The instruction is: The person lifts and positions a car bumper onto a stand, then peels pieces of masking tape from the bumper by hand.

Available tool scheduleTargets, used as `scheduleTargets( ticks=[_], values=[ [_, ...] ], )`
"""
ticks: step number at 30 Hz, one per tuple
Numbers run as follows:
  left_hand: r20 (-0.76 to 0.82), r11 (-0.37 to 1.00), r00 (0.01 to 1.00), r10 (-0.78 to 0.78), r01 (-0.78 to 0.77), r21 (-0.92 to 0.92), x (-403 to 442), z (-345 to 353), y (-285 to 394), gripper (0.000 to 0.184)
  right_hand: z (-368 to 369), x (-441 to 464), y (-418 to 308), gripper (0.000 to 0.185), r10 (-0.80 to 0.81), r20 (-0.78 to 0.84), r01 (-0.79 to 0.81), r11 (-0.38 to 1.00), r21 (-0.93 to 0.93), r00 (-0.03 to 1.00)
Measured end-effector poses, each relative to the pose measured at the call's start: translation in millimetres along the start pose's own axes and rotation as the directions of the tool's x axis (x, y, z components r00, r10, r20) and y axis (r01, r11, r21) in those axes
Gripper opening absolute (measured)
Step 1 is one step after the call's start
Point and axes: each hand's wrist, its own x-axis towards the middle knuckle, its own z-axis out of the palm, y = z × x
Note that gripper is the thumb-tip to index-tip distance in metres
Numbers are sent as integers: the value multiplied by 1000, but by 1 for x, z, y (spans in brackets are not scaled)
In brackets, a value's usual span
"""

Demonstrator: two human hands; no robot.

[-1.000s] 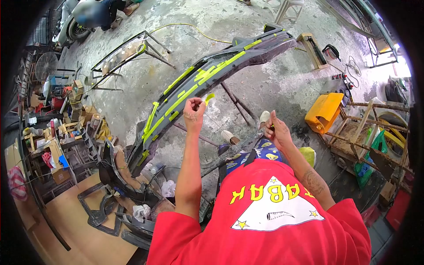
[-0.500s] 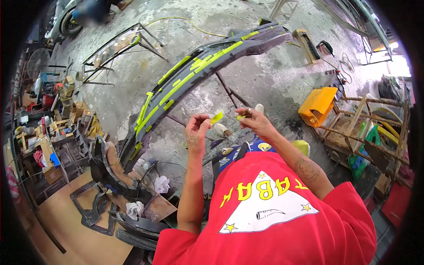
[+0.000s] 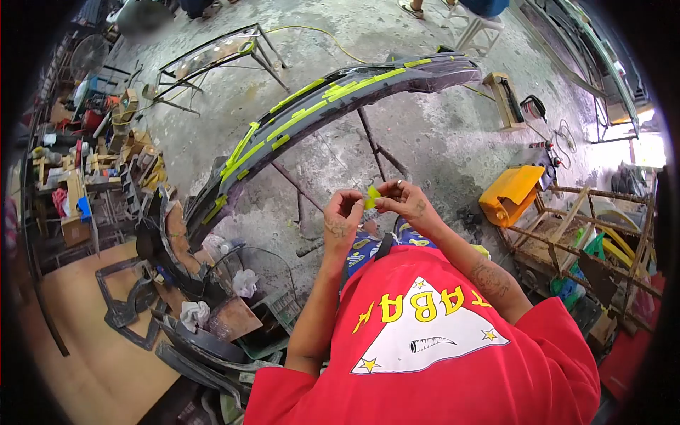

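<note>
Both my hands are close together in front of my waist, above the floor. A small piece of yellow-green tape (image 3: 371, 197) is pinched between them. My left hand (image 3: 344, 211) is closed on its left side, thumb and forefinger pressed together. My right hand (image 3: 404, 202), with a ring on one finger, grips the tape from the right. Beyond them lies a long, curved dark-grey car part (image 3: 340, 100) on a metal stand (image 3: 367, 138), with many yellow-green tape strips along it.
An orange plastic piece (image 3: 511, 195) leans by a rusty metal frame (image 3: 567, 241) at right. Black curved parts (image 3: 164, 241) and cardboard (image 3: 85, 319) lie at lower left. A metal-legged table (image 3: 212, 61) and a white stool (image 3: 476, 27) stand farther back, near people's legs (image 3: 414, 6).
My hands have come together at the tape, with my left hand drawn back from the car part. The view has shifted, bringing the stool and people's legs further into sight.
</note>
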Motion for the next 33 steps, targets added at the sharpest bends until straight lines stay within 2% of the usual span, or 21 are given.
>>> scheduleTargets(
  ticks=[7,9,12,14,16,17,18,20,22,24,26,28,29,33],
  values=[
    [-104,995,994,19,-9,97,-63,33,-14,13,-12,-54,22,30,-10,4,10,1000,-5,1000],
    [-209,998,976,63,-60,23,-83,37,-15,16,-10,-65,32,32,0,-8,1,1000,28,1000],
    [-337,991,940,60,-15,136,-116,31,-15,16,-1,-80,39,34,11,15,-10,999,-42,1000],
    [-391,992,918,64,-15,126,-140,26,-11,14,10,-90,38,35,-22,39,25,997,-70,999],
    [-239,872,907,347,-219,437,-156,16,-8,13,20,-97,37,36,12,81,-1,991,-136,997],
    [-125,834,927,353,-252,490,-165,14,8,19,24,-94,49,39,-22,88,35,988,-153,996],
    [-129,831,922,364,-259,492,-171,10,7,19,29,-92,55,39,-31,96,46,987,-156,995],
    [35,715,897,441,-375,589,-177,1,6,28,40,-88,58,42,4,281,25,995,-100,960],
    [35,732,911,411,-352,583,-187,-14,8,31,53,-87,55,47,47,299,-23,996,-84,953],
    [35,737,933,357,-305,603,-195,-31,8,30,66,-84,54,48,133,417,-85,988,-131,899],
    [15,768,945,328,-275,579,-205,-48,7,29,84,-78,55,52,154,442,-101,985,-142,884],
    [-83,794,958,275,-177,581,-214,-69,6,26,108,-72,58,59,199,498,-140,978,-154,844],
    [-105,783,946,306,-188,593,-218,-81,6,24,122,-69,62,62,155,504,-64,979,-193,850],
    [-141,813,938,316,-191,549,-233,-147,-3,23,182,-49,90,59,174,528,-107,982,-156,831]
  ],
)
